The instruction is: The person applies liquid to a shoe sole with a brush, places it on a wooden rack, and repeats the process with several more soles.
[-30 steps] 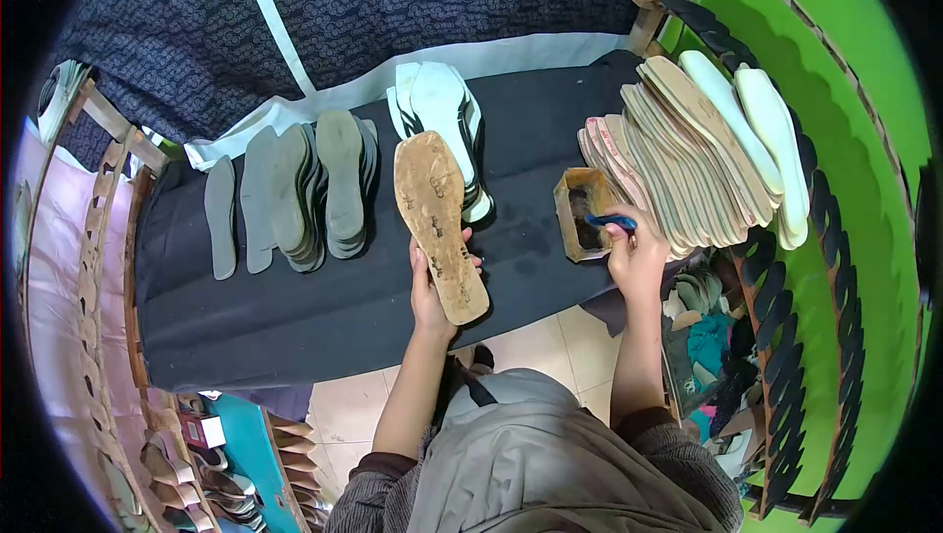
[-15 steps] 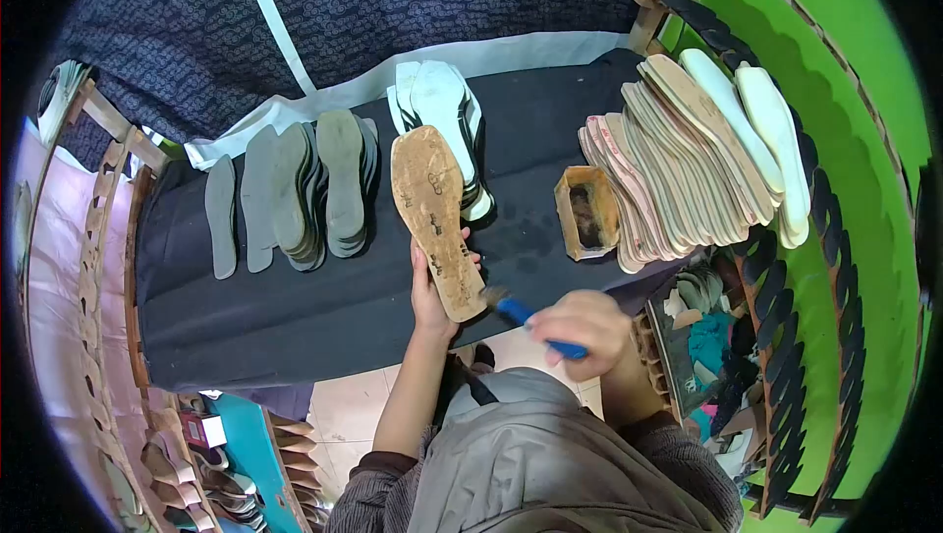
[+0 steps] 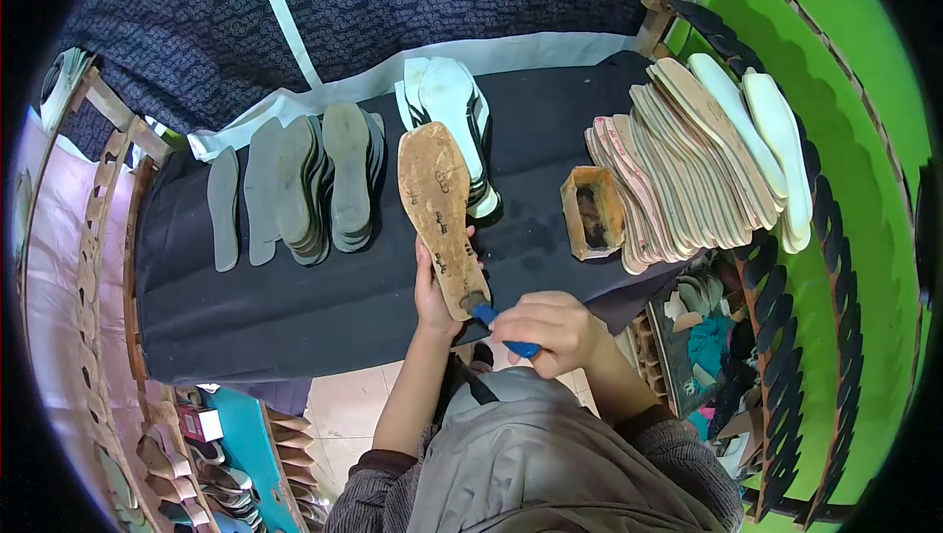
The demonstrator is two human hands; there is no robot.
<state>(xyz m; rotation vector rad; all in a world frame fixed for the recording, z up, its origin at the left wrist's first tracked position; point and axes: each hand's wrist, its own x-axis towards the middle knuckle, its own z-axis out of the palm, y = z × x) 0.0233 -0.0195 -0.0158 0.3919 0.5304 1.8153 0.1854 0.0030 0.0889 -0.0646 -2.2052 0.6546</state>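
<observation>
A brown insole [image 3: 435, 184] with handwritten marks is held up by my left hand [image 3: 433, 295], whose fingers wrap around its lower part from beneath. My right hand [image 3: 552, 331] is closed around the blue handle of a brush [image 3: 484, 314]. The brush's bristles touch the insole near its heel end. Behind the insole lies a stack of white insoles [image 3: 447, 101], partly covered by it. An open box-shaped container [image 3: 569, 214] with dark, stained insides stands to the right on the black-covered table [image 3: 265, 322].
Grey insoles [image 3: 348, 169] lie in several piles on the left of the table. A long row of stacked beige insoles [image 3: 678, 169] leans at the right, beside the container. Wooden racks with dark soles [image 3: 771, 336] line the right side; more racks [image 3: 93, 287] stand left.
My right hand has moved left with the brush, so its bristles now rest on the insole's heel. My left hand still holds the insole, nearly in the same place.
</observation>
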